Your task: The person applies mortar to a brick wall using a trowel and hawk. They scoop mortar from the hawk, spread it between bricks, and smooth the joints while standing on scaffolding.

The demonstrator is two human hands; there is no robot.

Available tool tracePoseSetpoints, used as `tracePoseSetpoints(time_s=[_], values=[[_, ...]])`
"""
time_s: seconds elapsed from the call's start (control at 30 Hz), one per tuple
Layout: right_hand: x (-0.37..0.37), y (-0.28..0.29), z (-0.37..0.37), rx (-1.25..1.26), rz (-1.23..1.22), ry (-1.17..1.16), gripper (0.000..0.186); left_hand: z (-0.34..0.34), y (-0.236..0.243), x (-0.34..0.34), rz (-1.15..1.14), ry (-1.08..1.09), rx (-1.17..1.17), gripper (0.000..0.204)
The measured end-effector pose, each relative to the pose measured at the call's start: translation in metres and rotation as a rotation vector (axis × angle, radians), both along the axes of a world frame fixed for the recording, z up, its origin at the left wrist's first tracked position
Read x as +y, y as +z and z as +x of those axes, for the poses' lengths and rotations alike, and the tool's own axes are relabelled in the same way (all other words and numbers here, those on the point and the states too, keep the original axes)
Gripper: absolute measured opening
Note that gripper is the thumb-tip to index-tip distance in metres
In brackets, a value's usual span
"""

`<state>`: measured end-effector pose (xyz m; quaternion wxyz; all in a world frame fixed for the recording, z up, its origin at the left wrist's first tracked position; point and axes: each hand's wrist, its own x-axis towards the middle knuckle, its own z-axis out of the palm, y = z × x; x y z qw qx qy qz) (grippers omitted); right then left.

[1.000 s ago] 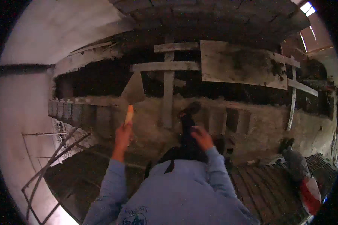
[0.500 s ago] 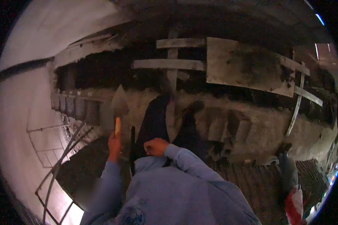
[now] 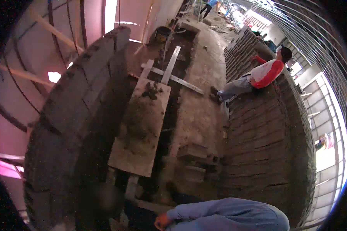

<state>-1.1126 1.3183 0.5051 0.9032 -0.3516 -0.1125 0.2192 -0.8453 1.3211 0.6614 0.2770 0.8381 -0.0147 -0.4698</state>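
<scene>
My right hand (image 3: pixel 162 222) is low in the picture beside my dark trouser leg (image 3: pixel 139 215). Its fingers are curled, with nothing visible in them. My left hand is out of the picture. Ahead of my legs lies a long pale board (image 3: pixel 123 154), smeared with dark wet mortar (image 3: pixel 152 91). Light wooden slats (image 3: pixel 172 65) cross beneath and beyond its far end. The board rests over a dark trench-like gap.
A grey block wall (image 3: pixel 61 154) rises on the left. A broad block wall (image 3: pixel 262 142) stands on the right. Loose blocks (image 3: pixel 192 151) sit beside the board. A co-worker in red and white (image 3: pixel 268 75) stands by the right wall. A dark bucket (image 3: pixel 163 34) is farther off.
My view has swung right and up, along the board and walls. My left hand, which held a trowel with an orange handle, has left the picture. My right hand remains curled.
</scene>
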Motion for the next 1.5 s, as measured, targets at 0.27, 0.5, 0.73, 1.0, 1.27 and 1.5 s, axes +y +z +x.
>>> tracePoseSetpoints(time_s=[0.27, 0.5, 0.73, 1.0, 1.27, 1.5], values=[[0.033, 0.049, 0.135, 0.202, -0.208, -0.112, 0.020, 0.203, 0.036, 0.011, 0.157, -0.300, -0.047, 0.054], [0.052, 0.083, 0.190, 0.244, -0.116, -0.569, 0.024, 0.221, 0.008, -0.057, 0.104, -0.302, -0.202, 0.035], [-0.120, 0.150, 0.225, 0.514, -0.510, -0.671, 0.020, 0.190, -0.127, -0.149, 0.001, -0.681, -0.355, 0.047], [-0.323, 0.034, 0.172, 0.836, -0.698, -0.819, 0.022, 0.172, -0.178, -0.275, 0.400, -1.143, -0.339, 0.050], [-0.459, -0.010, 0.124, 0.968, -0.435, -1.074, 0.024, 0.198, -0.251, -0.402, 0.102, -1.445, -0.482, 0.058], [-0.432, -0.017, 0.107, 1.016, -0.512, -0.935, 0.026, 0.212, -0.298, -0.471, 0.142, -1.561, -0.448, 0.063]])
